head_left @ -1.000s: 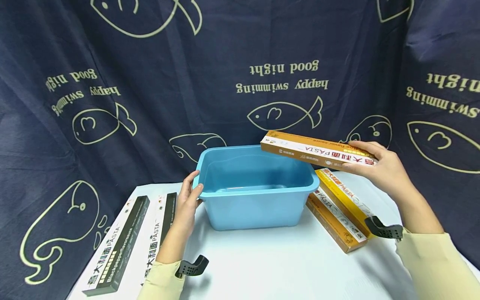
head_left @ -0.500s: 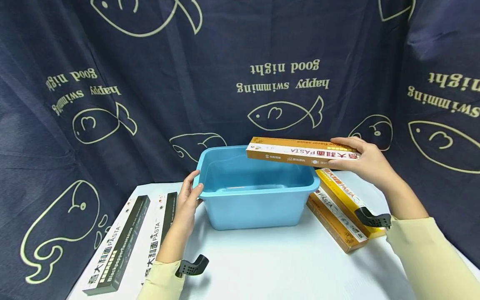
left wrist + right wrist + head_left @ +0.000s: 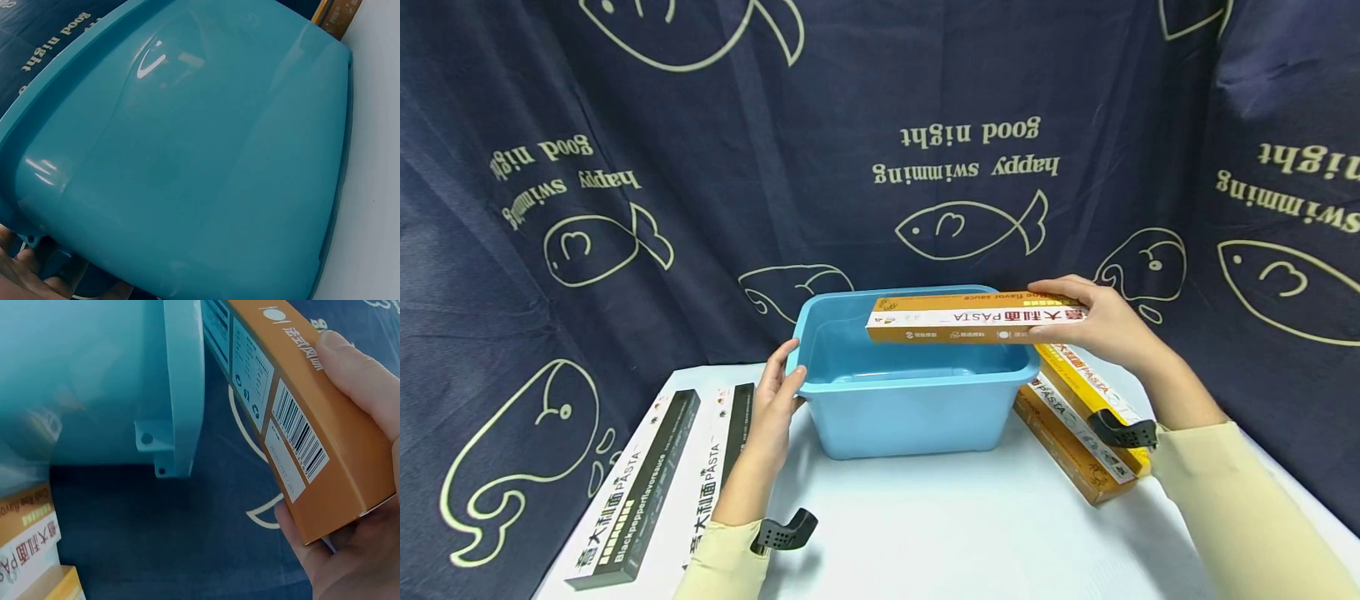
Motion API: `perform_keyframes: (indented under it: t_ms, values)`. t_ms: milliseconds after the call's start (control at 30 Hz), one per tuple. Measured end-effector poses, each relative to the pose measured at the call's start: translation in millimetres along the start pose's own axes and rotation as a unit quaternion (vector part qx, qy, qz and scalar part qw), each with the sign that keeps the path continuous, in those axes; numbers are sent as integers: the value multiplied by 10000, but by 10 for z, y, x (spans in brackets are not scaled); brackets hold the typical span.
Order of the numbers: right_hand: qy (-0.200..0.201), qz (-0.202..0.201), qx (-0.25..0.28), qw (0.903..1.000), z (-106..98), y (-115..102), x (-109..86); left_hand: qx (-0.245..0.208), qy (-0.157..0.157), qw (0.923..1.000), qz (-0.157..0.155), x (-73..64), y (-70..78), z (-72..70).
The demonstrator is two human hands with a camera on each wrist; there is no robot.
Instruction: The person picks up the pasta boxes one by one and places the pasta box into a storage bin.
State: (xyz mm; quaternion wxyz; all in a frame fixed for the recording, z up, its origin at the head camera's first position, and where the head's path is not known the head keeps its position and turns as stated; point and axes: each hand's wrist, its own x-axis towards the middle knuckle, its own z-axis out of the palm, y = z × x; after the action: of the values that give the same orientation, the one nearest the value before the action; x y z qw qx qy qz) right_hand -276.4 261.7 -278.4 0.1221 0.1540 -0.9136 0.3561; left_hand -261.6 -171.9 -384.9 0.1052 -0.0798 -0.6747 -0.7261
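A light-blue plastic bin stands on the white table. My left hand grips the bin's left rim, thumb over the near side; in the left wrist view only its fingers show under the rim. My right hand holds an orange-and-white pasta box by its right end, thumb and fingers on opposite sides. The box lies nearly level above the bin's opening, over its right and middle part. In the right wrist view the box's barcode side faces the camera, beside the bin's rim.
Right of the bin lie an orange pasta box and a yellow one, side by side. Two black-and-white pasta boxes, one farther left and one nearer the left arm, lie on the left. A dark-blue fish-print cloth hangs behind.
My right hand has carried the orange pasta box leftward and slightly down, levelling it over the bin. The left hand and the bin have stayed put.
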Motion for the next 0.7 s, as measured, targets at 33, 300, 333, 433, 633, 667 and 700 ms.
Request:
perform_keyframes:
  t_ms: [33,300,333,433,633,667,700]
  values:
    - [-40,-21,11,10000,19,-13,10,18,4,10000,-17,-3,1,-2]
    - [-306,-210,202,9991,186,-156,99,19,5,9999,-98,-12,16,-15]
    - [-330,-247,216,9989,210,-176,117,10,11,9999,-104,-12,18,-16]
    - [-386,-394,265,9981,278,-239,177,-15,7,10000,-98,-13,26,-18]
    - [-547,-546,210,9968,386,-318,237,-27,8,9999,-142,-9,26,-17]
    - [-582,-555,220,9965,400,-321,242,-28,13,9999,-150,-8,26,-16]
    - [-614,-571,221,9962,413,-324,243,-39,17,9999,-153,-6,25,-15]
